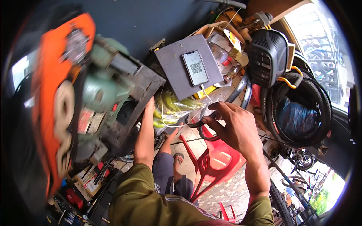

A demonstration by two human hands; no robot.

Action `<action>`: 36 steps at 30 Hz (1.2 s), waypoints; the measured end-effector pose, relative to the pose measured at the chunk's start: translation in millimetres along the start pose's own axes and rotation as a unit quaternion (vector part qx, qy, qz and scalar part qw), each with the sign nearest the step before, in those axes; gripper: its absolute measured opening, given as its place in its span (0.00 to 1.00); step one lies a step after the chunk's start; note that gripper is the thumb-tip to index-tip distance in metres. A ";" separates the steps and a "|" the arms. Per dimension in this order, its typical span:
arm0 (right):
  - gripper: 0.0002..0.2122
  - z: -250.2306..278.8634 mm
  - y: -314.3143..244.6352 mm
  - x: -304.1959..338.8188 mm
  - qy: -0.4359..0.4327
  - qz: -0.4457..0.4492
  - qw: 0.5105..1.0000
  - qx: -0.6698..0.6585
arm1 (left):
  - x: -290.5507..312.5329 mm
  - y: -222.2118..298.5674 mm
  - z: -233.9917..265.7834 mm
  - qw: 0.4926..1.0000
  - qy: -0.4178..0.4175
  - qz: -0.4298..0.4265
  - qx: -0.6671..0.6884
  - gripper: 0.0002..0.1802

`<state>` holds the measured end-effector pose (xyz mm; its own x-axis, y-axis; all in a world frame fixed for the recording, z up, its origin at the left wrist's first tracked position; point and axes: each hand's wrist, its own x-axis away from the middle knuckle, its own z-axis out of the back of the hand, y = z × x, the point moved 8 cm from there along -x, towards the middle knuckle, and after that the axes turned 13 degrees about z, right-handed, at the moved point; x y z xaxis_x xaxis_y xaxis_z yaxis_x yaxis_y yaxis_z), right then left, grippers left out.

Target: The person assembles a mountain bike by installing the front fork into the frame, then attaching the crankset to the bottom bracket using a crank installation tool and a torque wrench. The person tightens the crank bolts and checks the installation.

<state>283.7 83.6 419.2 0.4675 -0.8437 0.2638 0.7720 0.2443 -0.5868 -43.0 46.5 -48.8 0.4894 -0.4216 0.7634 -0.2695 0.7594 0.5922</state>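
My right hand (238,128) hovers at the centre right, its fingers bent and the thumb apart from the index finger. I see nothing between them. Close to its fingertips lies a clear plastic bag (172,106) with yellow-green curved things inside. Only the wrist end of my left hand (150,106) shows; its fingers are hidden by the dark metal edge of a green machine (101,88). A phone (195,68) lies on a flat dark grey box (171,60), its screen lit with a square code. From its lower end a white cable (206,94) runs past the bag.
A red plastic chair (217,160) stands below my right hand. Black bicycle tyres (327,109) hang at the right beside a black plastic basket (267,56). Small parts fill a cardboard box (217,28) behind the phone. A large orange object (51,75) rises at the left.
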 end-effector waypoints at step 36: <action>0.25 -454.9 -714.4 495.1 -0.379 0.597 0.705 -0.059 | 831.7 -364.8 812.9 0.862 0.377 -0.224 0.253 0.11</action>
<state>-232.3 -726.0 620.8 0.8837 0.4381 -0.1649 -0.3866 0.4845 -0.7847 -211.9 -983.9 579.8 0.9872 -0.0286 0.1567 -0.1474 0.2102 0.9665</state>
